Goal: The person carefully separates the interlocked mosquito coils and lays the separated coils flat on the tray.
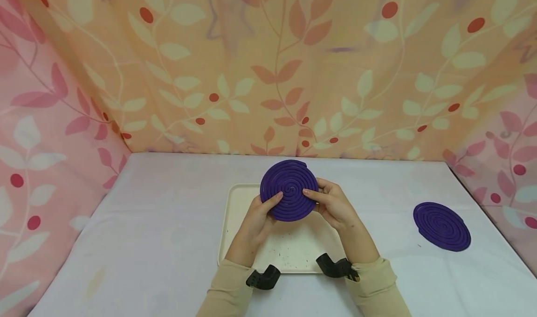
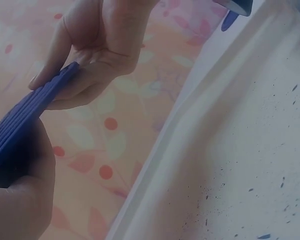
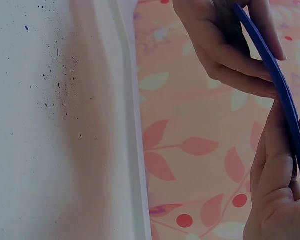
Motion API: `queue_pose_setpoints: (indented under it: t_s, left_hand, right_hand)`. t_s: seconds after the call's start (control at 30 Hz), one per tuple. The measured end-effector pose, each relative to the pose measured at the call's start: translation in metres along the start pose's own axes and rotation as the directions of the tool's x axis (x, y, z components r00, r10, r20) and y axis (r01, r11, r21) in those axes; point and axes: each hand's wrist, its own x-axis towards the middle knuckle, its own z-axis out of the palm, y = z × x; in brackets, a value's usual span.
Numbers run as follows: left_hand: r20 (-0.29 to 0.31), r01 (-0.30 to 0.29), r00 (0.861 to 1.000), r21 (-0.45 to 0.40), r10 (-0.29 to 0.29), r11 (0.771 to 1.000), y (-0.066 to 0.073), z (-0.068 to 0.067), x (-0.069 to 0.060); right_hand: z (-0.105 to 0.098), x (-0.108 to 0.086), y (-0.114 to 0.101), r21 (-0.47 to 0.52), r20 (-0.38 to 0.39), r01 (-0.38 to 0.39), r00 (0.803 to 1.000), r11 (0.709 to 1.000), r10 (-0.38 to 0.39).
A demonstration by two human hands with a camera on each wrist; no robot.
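Between both hands is a purple disc wound in a flat spiral [image 1: 289, 182], lifted above the tray and tilted to face the head view. My left hand [image 1: 256, 217] pinches its lower left edge, thumb on the front. On the right edge my right hand [image 1: 335, 205] holds it the same way, thumb on the front and fingers behind. Edge-on in the left wrist view, the disc [image 2: 32, 112] looks thin and ridged. In the right wrist view the disc [image 3: 277, 80] shows a slight bend, with fingers of both hands on its back.
A cream tray [image 1: 237, 200] lies beneath the hands, with dark crumbs scattered over it. Another purple spiral disc [image 1: 442, 227] lies flat on the white-covered table [image 1: 147, 242] at the right. A leaf-patterned curtain [image 1: 189, 74] stands behind the table.
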Motion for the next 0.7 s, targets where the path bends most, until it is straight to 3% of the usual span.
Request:
queue_pose_setpoints:
  t_s: [0.7]
  left_hand:
    - [0.078, 0.006, 0.997, -0.049, -0.002, 0.999, 0.0014, -0.0042, 0.0003]
  right_hand:
    - [0.0000, -0.0014, 0.0005, 0.060, 0.025, 0.007, 1.000, 0.998, -0.009]
